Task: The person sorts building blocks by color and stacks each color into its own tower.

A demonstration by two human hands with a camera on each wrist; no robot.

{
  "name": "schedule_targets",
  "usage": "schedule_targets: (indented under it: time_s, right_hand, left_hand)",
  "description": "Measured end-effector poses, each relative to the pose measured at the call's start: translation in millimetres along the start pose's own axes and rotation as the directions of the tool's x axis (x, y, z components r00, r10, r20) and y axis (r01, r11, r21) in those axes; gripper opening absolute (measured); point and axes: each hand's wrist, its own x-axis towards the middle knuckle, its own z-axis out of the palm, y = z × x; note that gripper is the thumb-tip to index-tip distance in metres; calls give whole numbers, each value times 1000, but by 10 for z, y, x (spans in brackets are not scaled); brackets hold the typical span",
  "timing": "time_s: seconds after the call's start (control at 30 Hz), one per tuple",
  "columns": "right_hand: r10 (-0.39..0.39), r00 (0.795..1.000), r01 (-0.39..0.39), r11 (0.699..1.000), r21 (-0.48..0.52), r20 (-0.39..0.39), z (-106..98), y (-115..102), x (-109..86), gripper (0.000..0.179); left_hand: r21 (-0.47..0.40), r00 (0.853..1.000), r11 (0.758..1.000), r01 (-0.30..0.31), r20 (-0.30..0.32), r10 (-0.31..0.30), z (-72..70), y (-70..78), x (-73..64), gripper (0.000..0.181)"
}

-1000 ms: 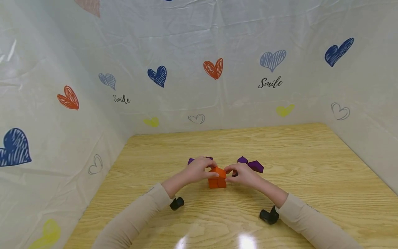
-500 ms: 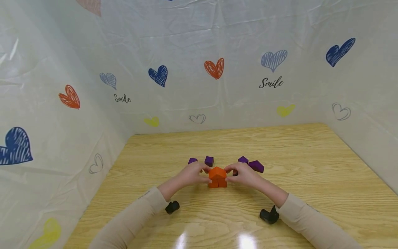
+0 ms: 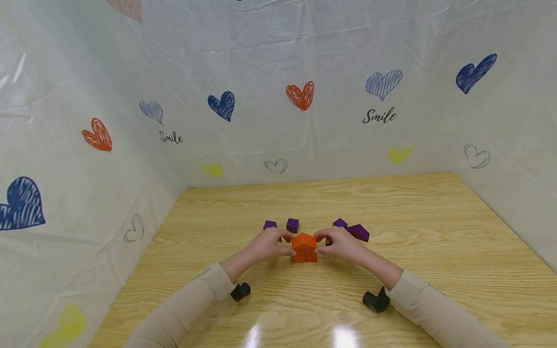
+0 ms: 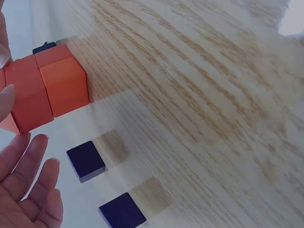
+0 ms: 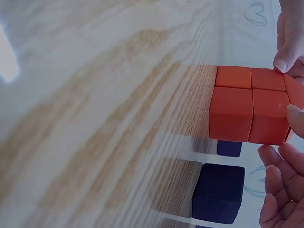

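A small orange stack stands on the table: several cubes [image 3: 299, 257] with a triangular roof-shaped block [image 3: 304, 240] on top. My left hand [image 3: 266, 244] holds the left end of that triangular block between thumb and fingertips. At the other end, my right hand [image 3: 344, 244] holds it the same way, thumb nearer me. Seen from the right wrist, the orange cubes [image 5: 231, 116] sit in two levels with narrow seams between them. The left wrist view shows the left fingers [image 4: 35, 164] by the stack's upper corner, the thumb across its upper part.
Behind the left hand lie a purple cube [image 3: 293, 225] and another purple block [image 3: 270, 224]. Beyond the right hand are two angular purple blocks, one [image 3: 340, 223] beside the other [image 3: 359, 233]; a further dark block is partly hidden by that hand. White sheeting [image 3: 243, 140] surrounds the wooden table [image 3: 243, 203].
My left hand has drawn back leftward from over the triangular block to its left end, uncovering the purple cube. The triangular block now sits squarely on the cubes. My right hand stays nearly still.
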Motion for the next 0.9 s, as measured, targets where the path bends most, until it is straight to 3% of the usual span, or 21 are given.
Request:
schedule_targets:
  time_s: [0.33, 0.7, 0.9]
  right_hand:
    - [-15, 1000, 15, 1000, 5, 7, 2, 5, 4, 26]
    - [-6, 1000, 6, 1000, 1, 5, -7, -20, 7, 25]
    - [-4, 1000, 4, 1000, -1, 7, -25, -11, -3, 30]
  left_hand:
    - [-13, 1000, 999, -29, -11, 29, 27, -26, 9, 32]
    - [-23, 1000, 999, -23, -15, 23, 8, -1, -1, 31]
    - [-36, 1000, 999, -10, -9, 9, 20, -8, -15, 40]
